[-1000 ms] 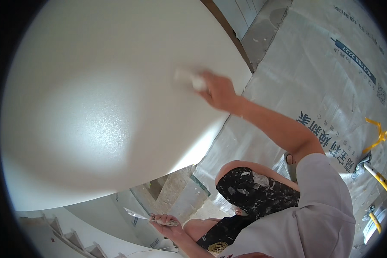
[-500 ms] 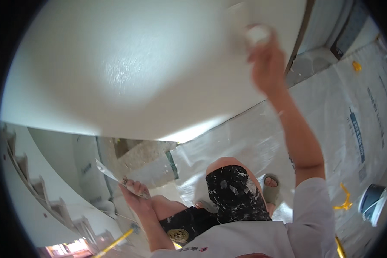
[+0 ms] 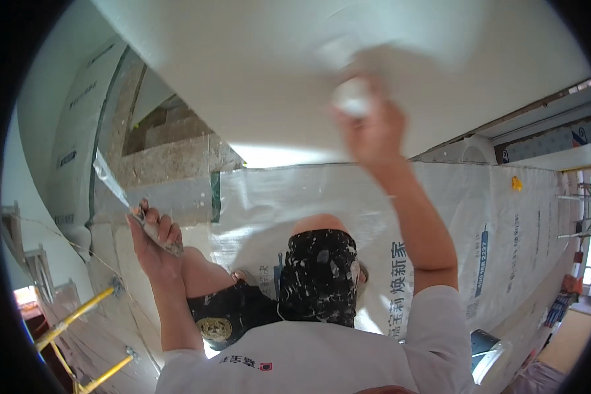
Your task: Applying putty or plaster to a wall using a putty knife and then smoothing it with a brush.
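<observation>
White wall (image 3: pixel 243 72), both hands full.
Right hand (image 3: pixel 379 131) grips whitish tool (image 3: pixel 352 97) (blurred) over it; left hand (image 3: pixel 153 241) holds a scraper (image 3: pixel 111 179).

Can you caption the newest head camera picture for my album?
Right hand holding a blurred white tool at a big pale surface, left hand gripping a flat-bladed tool.

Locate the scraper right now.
Head view, left of centre: the scraper is gripped in the person's left hand, blade pointing up and left in the picture, just left of the bare left knee.
</observation>
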`<state>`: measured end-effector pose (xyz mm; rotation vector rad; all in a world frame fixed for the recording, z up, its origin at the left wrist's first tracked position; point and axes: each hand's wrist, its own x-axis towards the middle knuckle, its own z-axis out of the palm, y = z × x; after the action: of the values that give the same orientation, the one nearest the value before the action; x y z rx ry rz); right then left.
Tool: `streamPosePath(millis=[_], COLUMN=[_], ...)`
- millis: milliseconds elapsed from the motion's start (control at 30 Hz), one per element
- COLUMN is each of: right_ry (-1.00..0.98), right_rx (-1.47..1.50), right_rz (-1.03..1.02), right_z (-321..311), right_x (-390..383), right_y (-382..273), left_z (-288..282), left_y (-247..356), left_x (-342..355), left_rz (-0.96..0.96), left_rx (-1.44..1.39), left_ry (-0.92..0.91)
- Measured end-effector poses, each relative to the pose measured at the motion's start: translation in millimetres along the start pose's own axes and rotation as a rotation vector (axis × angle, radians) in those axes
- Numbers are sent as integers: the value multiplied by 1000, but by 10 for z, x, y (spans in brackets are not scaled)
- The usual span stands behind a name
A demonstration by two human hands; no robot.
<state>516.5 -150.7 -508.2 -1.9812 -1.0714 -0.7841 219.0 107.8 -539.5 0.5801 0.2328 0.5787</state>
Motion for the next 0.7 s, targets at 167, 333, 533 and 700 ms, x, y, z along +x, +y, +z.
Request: streamPosePath(millis=[167, 333, 533, 700], right_ry=[-464, -164, -742, -462], right_rx=[-193, 95, -295, -418], right_rz=[85, 228, -160, -123], right_z=[358, -136, 998, -3], right_x=[-1021, -360, -906, -1173], right_y=[431, 324, -167, 509], left_z=[-87, 4, 74, 54], left_y=[178, 241, 214, 422], left_x=[-112, -221, -129, -559], left_rz=[9, 43, -17, 21], left_rx=[-41, -1, -69, -109], left_ry=[10, -6, -43, -45])
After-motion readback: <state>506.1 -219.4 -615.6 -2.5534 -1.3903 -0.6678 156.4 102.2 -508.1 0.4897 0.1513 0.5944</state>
